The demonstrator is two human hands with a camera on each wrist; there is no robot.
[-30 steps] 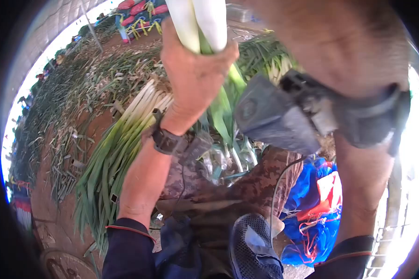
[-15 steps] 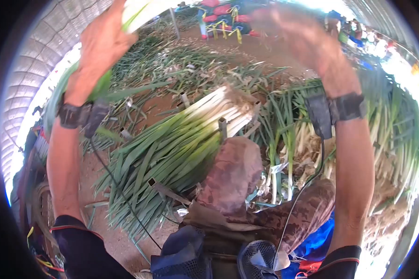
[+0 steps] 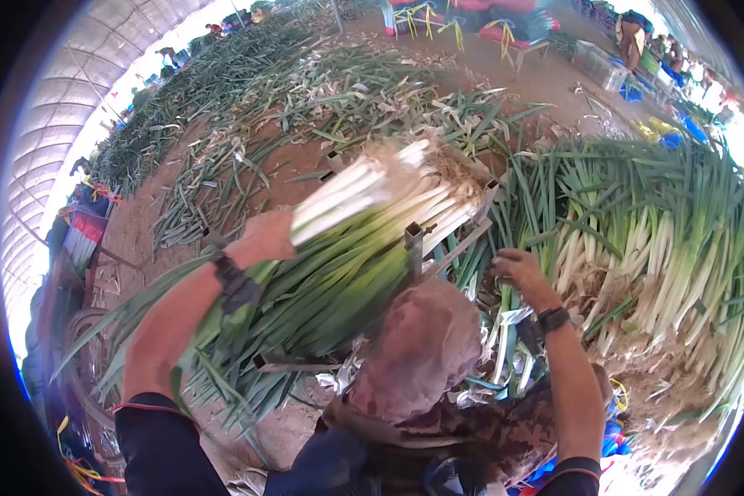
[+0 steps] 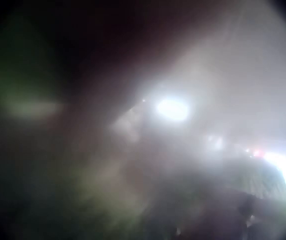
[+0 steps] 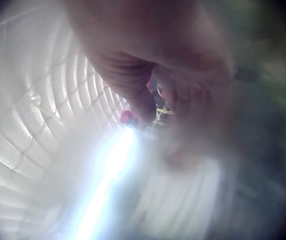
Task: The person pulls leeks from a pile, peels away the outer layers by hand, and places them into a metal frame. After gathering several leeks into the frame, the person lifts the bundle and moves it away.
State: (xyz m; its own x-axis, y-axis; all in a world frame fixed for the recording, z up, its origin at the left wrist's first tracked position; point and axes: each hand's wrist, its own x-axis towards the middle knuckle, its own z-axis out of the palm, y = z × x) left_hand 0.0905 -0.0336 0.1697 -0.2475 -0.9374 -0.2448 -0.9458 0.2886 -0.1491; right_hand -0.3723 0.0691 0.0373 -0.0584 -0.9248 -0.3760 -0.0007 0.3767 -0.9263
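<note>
My left hand [image 3: 264, 236] grips some leeks [image 3: 337, 198] where white meets green. Their white ends overlap the leek pile [image 3: 331, 269] lying between square metal posts [image 3: 414, 240], and their leaves trail toward the lower left. My right hand [image 3: 518, 271] hangs with loosely bent fingers and holds nothing, between the pile and a larger heap of leeks [image 3: 620, 240] on the right. In the right wrist view its thumb and fingers [image 5: 183, 100] bend around an unfilled gap. The left wrist view is dark and blurred.
Cut leaves [image 3: 306, 91] litter the ground ahead. My camouflage-clad knee [image 3: 426, 347] stands right by the pile. Red bundles with yellow ties [image 3: 504, 29] lie at the back, near a clear crate [image 3: 599, 66]. A person [image 3: 632, 41] is far off at the upper right.
My left hand has swung the leeks from close in front of my head out to the left and down onto the pile. My right hand has dropped from a raised position.
</note>
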